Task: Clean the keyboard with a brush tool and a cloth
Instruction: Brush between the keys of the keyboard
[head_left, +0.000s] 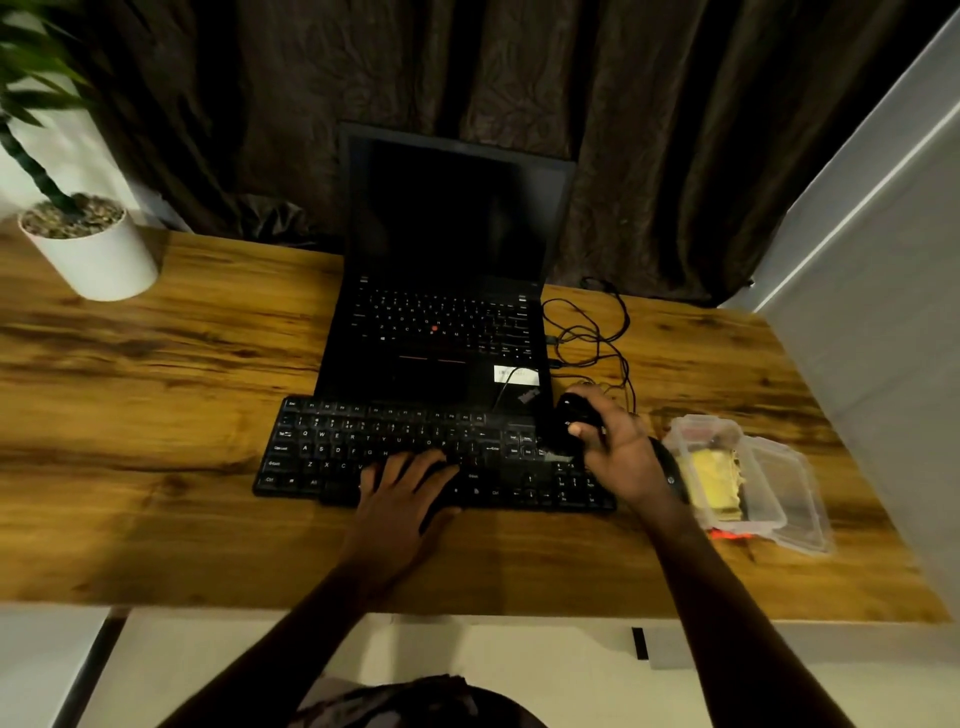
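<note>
Resting flat on the near-middle keys of the keyboard (363, 441), the left hand (402, 488) has its fingers straight & spread, pressing down, not gripping. The right hand (618, 452) is over the keyboard's right end, fingers & thumb curled round a black rounded brush tool (569, 415). Pale bristles seem to touch the keys beneath, but it's blurred, can't be sure.

The tool is prob. light, hard, smooth plastic, so hold it round the body. The keyboard is stiff & light and likely slides on the desk (156, 415). Pin it mid-board & go gentle, since keycaps can pop.

Right of the keyboard, a dark mouse (667, 470) lies just past the wrist. Next is a clear plastic box (779, 467) w/ a yellow cloth (711, 483) inside: soft, limp, pinch a corner. Beyond the keyboard is an open laptop (447, 332), screen dark. Cables (597, 332) lie beyond the keyboard's right end.
</note>
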